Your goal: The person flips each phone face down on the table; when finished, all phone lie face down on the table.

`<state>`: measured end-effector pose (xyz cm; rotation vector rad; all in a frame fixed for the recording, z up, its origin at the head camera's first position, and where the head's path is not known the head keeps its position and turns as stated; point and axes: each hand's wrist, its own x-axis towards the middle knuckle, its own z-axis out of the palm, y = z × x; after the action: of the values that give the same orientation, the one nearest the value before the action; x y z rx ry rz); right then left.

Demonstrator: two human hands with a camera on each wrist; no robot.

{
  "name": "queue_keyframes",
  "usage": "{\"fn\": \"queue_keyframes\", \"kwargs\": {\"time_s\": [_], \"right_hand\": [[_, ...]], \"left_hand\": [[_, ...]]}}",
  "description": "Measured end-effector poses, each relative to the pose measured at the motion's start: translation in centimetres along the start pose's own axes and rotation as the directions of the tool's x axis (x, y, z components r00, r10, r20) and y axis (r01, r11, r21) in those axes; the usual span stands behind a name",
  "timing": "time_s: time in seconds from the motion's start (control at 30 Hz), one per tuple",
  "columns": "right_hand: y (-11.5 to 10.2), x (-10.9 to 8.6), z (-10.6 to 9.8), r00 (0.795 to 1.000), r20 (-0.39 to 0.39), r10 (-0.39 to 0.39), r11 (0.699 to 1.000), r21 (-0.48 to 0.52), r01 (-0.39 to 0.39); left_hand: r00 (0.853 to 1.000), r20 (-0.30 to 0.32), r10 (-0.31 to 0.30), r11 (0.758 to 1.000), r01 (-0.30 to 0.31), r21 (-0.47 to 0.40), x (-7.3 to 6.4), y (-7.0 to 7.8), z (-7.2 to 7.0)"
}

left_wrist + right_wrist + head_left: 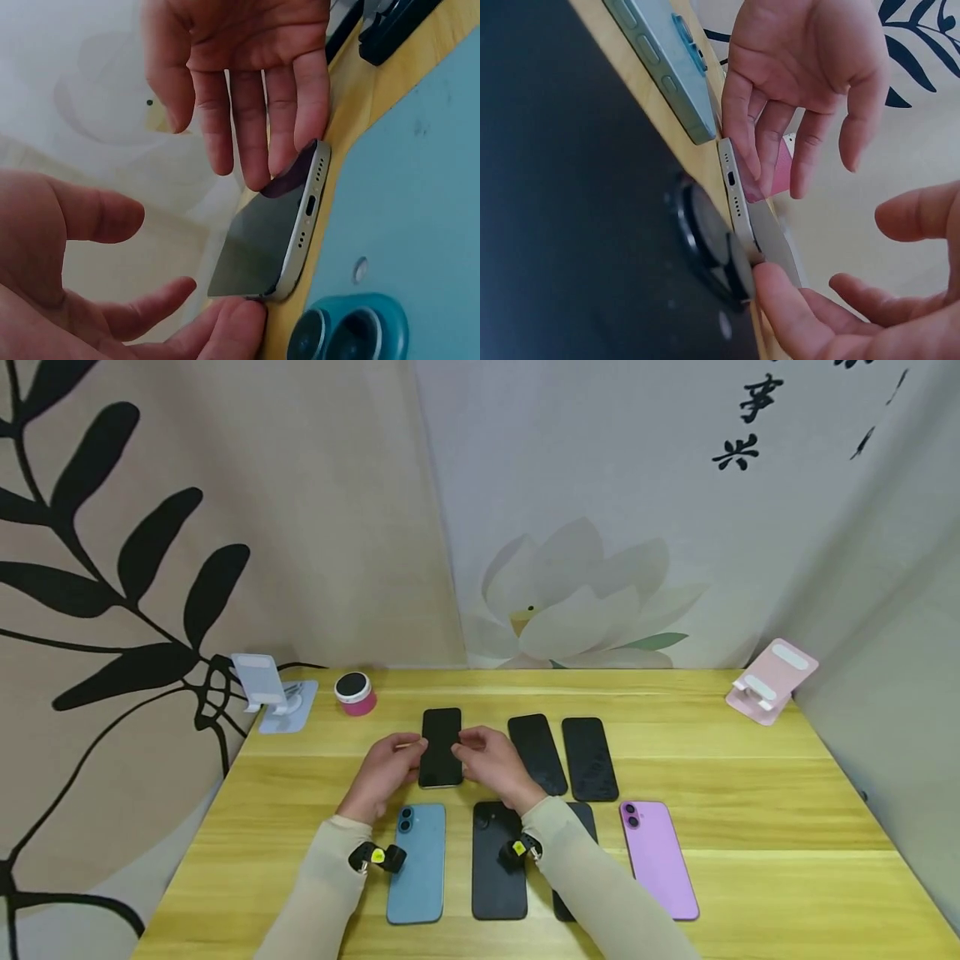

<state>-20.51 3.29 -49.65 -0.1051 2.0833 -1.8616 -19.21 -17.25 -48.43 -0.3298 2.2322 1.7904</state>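
Observation:
A smartphone with a dark screen and pale frame lies face up in the back row, its port edge toward me. My left hand touches its left side with the fingertips, and my right hand touches its right side. In the left wrist view the left thumb stands off from the phone; the right thumb is likewise apart in the right wrist view. Nearest below the left hand lies a blue phone, back up. A black phone lies back up near the right wrist.
Two dark phones lie right of the right hand. A purple phone and a partly sleeve-covered dark phone lie in front. Along the back stand a pale phone stand, a pink jar and a pink stand.

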Motion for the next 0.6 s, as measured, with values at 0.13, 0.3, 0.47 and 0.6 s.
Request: {"fn": "queue_keyframes", "kwargs": {"time_s": [0.13,0.3,0.47,0.6], "right_hand": [[0.14,-0.14,0.02,1.0,0.005,0.002,1.0,0.008,-0.002],[0.24,-0.34,0.02,1.0,0.018,-0.015,0.999,-0.05,0.016],[0.11,-0.45,0.04,0.999,0.014,-0.043,0.995,-0.094,0.044],[0.05,-0.47,0.11,0.999,0.005,-0.037,0.995,-0.095,0.038]], "left_hand": [[1.0,-0.02,-0.011,0.999,0.011,0.041,0.08,0.15,0.17],[0.999,-0.03,-0.013,0.997,0.015,0.081,0.04,0.21,0.31],[0.999,-0.036,0.01,0.996,-0.007,0.094,-0.04,0.01,0.29],[0.999,-0.025,0.031,0.997,-0.029,0.068,0.09,-0.25,0.2]]}}
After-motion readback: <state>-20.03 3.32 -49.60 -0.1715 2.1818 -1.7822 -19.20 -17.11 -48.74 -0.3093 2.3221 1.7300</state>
